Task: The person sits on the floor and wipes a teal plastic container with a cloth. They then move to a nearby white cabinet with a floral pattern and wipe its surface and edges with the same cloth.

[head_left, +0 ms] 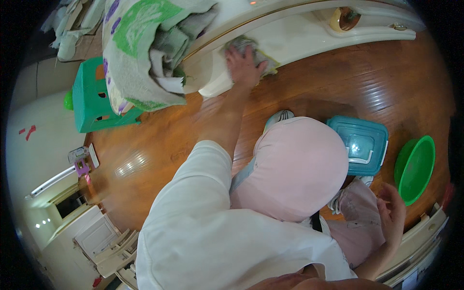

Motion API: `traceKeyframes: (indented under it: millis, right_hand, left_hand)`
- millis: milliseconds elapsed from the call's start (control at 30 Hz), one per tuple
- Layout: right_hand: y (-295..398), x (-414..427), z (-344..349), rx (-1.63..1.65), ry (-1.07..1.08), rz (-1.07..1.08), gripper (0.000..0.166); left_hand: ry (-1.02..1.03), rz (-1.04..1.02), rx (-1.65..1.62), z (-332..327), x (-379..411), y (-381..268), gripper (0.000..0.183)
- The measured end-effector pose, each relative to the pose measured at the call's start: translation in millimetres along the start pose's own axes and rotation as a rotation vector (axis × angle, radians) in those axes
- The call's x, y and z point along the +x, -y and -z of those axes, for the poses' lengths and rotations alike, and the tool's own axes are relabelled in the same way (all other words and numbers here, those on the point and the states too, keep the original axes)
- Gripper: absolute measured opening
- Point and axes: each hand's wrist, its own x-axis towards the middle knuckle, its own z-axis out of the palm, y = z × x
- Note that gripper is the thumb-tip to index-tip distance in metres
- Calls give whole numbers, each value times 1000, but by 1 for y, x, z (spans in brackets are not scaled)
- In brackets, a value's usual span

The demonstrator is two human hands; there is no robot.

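Observation:
My left hand (244, 67) presses a grey cloth with a yellowish edge (266, 59) against the low white base of a piece of furniture (297, 34) with a gold trim line. Its palm faces down and the fingers are spread over the cloth. On the right, my right hand (391, 206) is beside my pink-trousered leg, fingers loosely curled, with nothing seen in it. The green plastic basin (415, 170) stands just beyond that hand. A blue lidded container with a white handle (359, 145) is on the floor beside my knee.
A towel with green and purple patterns (141, 54) hangs at the upper left, over a teal plastic stool (87, 98). White-framed furniture (417, 239) stands at the lower right. Pale chairs (116, 253) are at the lower left. The floor (163, 145) is glossy brown wood.

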Motion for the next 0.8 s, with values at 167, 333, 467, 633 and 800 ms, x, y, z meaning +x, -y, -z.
traceKeyframes:
  millis: [167, 333, 467, 633, 800]
  right_hand:
    - [13, 6, -10, -80, 32, 125, 36]
    - [-3, 5, -7, 66, 57, 115, 38]
    - [-9, -1, -7, 77, 20, 80, 36]
    - [-16, -12, -5, 26, -7, 61, 37]
    - [-12, -22, -4, -54, -27, -6, 38]
  left_hand:
    - [30, -286, -16, -1, -2, -29, 61]
    - [8, -322, -114, -4, 3, -2, 52]
    - [-15, -162, -32, 3, -6, 43, 50]
    - [-25, 193, 28, 6, 19, 92, 46]
    - [-88, 309, 26, 4, 24, 78, 48]
